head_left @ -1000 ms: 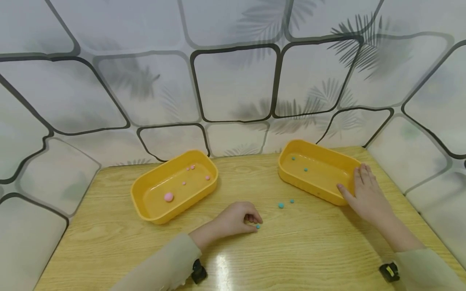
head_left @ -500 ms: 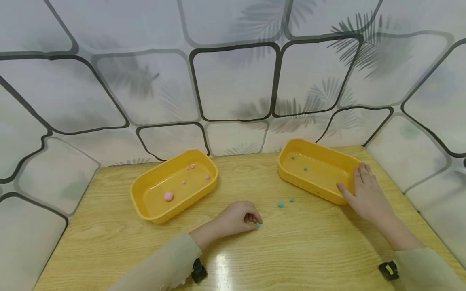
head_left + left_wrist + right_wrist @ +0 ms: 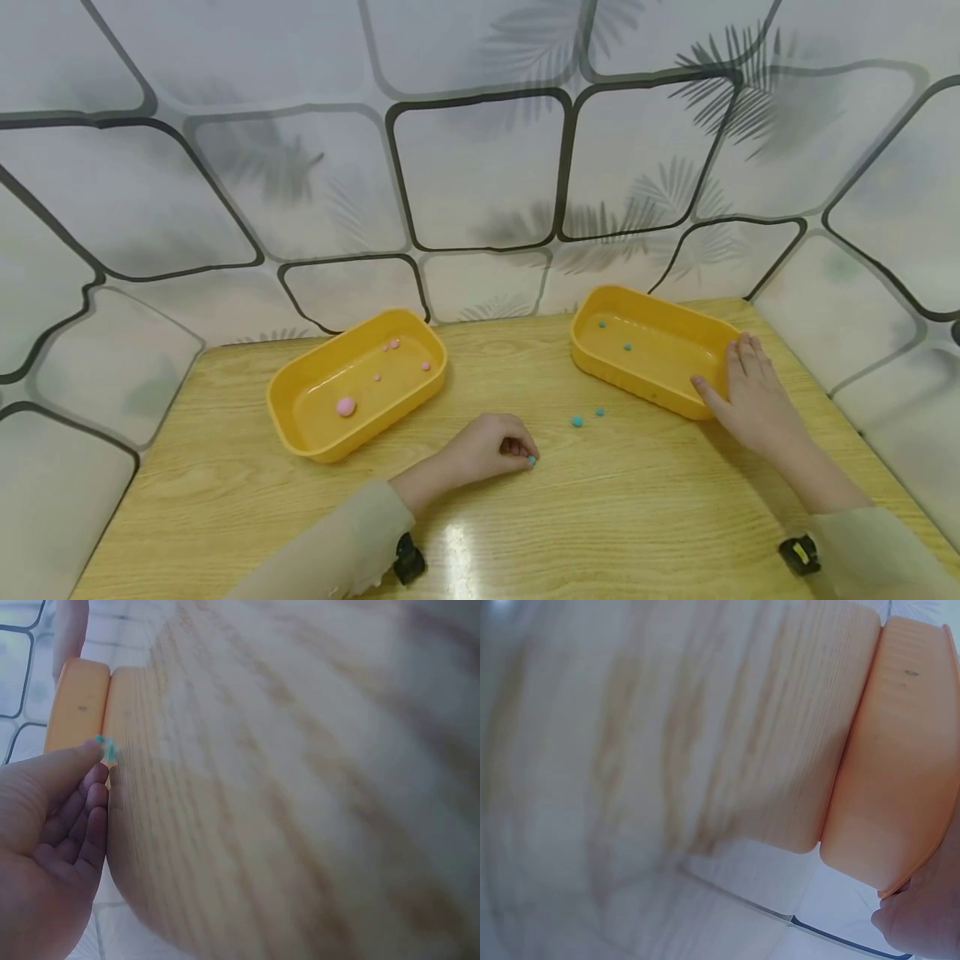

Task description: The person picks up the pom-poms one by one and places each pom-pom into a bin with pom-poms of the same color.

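Note:
My left hand (image 3: 483,450) pinches a small blue ball (image 3: 532,460) between thumb and fingertips, low over the table. The left wrist view shows that blue ball (image 3: 105,746) at the thumb tip, with the other fingers curled beneath. My right hand (image 3: 761,408) rests on the near right corner of the right yellow tray (image 3: 645,387), its fingers extended along the end and the thumb at the front rim. Two blue balls lie in that tray. Between my hands, a larger blue ball (image 3: 577,422) and a smaller blue ball (image 3: 600,412) lie on the wood.
A second yellow tray (image 3: 356,442) stands at the left and holds several pink balls, the biggest pink ball (image 3: 346,407) near its left end. The wooden table (image 3: 585,533) meets a patterned wall covering (image 3: 480,183) at the back and sides.
The blue ball at my left fingertips has risen slightly and now sits between thumb and finger. My right hand stays on the tray; the head view has shifted a little.

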Motion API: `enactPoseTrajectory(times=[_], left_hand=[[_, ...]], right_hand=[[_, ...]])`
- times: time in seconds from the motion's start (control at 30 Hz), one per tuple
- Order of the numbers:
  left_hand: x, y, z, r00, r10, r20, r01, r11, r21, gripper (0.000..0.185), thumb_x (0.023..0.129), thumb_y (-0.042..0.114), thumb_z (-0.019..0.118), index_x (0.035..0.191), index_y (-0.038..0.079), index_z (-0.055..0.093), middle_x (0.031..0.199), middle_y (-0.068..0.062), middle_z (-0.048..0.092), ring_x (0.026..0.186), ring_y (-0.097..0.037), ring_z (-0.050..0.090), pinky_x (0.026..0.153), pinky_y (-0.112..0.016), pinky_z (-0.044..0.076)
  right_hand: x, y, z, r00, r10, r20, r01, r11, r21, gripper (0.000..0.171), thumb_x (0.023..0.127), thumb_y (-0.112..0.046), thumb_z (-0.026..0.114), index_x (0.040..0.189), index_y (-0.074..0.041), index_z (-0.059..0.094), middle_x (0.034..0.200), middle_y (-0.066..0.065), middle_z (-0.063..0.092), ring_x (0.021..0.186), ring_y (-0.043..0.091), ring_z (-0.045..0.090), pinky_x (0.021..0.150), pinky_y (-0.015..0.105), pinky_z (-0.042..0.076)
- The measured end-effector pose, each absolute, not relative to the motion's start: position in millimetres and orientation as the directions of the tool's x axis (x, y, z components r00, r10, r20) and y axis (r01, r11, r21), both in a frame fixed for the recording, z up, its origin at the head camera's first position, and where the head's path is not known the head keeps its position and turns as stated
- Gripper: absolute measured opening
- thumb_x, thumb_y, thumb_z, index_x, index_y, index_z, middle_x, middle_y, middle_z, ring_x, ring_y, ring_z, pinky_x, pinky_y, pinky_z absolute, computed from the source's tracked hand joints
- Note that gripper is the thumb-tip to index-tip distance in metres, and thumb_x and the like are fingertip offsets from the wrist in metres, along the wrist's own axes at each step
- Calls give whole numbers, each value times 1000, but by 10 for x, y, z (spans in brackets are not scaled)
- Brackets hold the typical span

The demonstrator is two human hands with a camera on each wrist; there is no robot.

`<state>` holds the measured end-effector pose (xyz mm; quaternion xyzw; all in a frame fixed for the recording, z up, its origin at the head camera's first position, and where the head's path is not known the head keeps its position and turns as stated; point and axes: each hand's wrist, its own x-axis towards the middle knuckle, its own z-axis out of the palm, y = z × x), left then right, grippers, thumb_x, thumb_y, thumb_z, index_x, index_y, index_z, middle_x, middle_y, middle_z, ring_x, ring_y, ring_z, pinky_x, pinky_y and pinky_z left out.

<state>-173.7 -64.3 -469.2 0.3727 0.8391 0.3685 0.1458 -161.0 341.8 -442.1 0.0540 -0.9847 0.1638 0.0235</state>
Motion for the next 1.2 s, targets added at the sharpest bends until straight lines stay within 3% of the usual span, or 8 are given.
enactPoseTrajectory(times=[0.63,1.2], left_hand=[[-1869,-549,-4622,-747,665,13,403,437,804,10,99,10,76,106,7,82,99,-4,81,86,-2,68,79,-15,57],[-2101,-197,-4386,-770,634,68,451,466,761,13,101,11,74,111,7,82,104,-5,81,90,-8,69,79,-14,56]], right_hand=[[-1620,3424,-4430,-993,-101,66,-117,944,-308,94,114,-53,33,156,27,6,166,48,-5,159,60,-7,133,63,-8],[-1625,3437,-4433,-994,-98,43,-106,949,-297,94,114,-53,32,157,25,2,166,44,-12,159,59,-9,133,63,-8]])
